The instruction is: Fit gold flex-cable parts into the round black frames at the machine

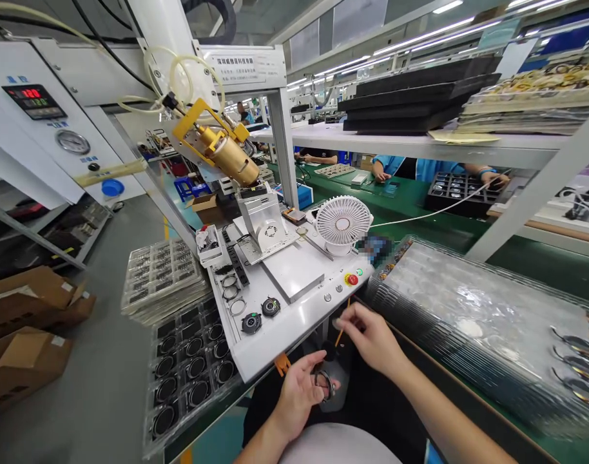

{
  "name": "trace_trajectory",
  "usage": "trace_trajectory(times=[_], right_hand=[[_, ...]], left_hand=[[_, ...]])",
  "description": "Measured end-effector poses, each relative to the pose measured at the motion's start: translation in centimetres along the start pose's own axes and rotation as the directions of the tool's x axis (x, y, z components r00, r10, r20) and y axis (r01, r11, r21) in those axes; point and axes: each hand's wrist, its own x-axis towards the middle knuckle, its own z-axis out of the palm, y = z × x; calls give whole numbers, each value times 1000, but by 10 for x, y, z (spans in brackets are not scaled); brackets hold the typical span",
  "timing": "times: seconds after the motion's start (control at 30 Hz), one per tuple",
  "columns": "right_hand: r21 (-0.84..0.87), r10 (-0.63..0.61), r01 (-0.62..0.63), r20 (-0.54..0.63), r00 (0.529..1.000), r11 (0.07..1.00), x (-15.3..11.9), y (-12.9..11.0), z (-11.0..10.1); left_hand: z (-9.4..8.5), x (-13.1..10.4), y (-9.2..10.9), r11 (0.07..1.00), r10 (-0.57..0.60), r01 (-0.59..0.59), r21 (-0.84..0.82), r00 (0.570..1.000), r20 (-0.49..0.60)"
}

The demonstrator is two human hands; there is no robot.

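My left hand point(297, 392) is closed around a dark metal ring point(325, 385) that looks like a watch case frame, held low in front of the machine. Just beyond its fingertips is a small black round piece point(329, 350); whether the fingers touch it I cannot tell. Above and to the right, my right hand point(372, 338) pinches a thin orange stick point(340, 334), its lower end pointing down towards the black piece. Two round watch bodies point(260, 314) and several loose rings point(230, 290) lie on the machine's white base point(285, 338).
A tray of round watch parts point(193, 367) sits left, below stacked trays point(164, 274). Stacked clear trays point(468, 296) fill the right. A white fan point(343, 222), red stop button point(351, 279) and brass dispenser head point(234, 158) stand ahead. A co-worker's hands point(381, 173) show across the bench.
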Motion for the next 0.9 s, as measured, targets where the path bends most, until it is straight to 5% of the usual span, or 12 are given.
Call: trace_trajectory(times=[0.2,0.37,0.47,0.6,0.77,0.9], right_hand=[[70,280,-277,-43,959,958,103,-4,13],[60,381,-377,-69,922,924,129,2,27],[61,358,-353,-143,923,934,110,0,23],[76,258,-250,-140,956,965,40,5,28],[286,235,-249,81,969,925,-42,17,56],[460,331,-311,37,943,832,-49,20,60]], left_hand=[[-3,-9,-2,996,28,-31,83,999,45],[-17,-18,-1,983,67,-64,171,998,-13],[-28,-19,-1,964,110,-97,248,993,-36],[-33,-20,5,852,244,-184,491,968,-61],[-14,-16,20,591,203,-194,783,975,88],[7,-8,26,508,145,-230,830,973,181]])
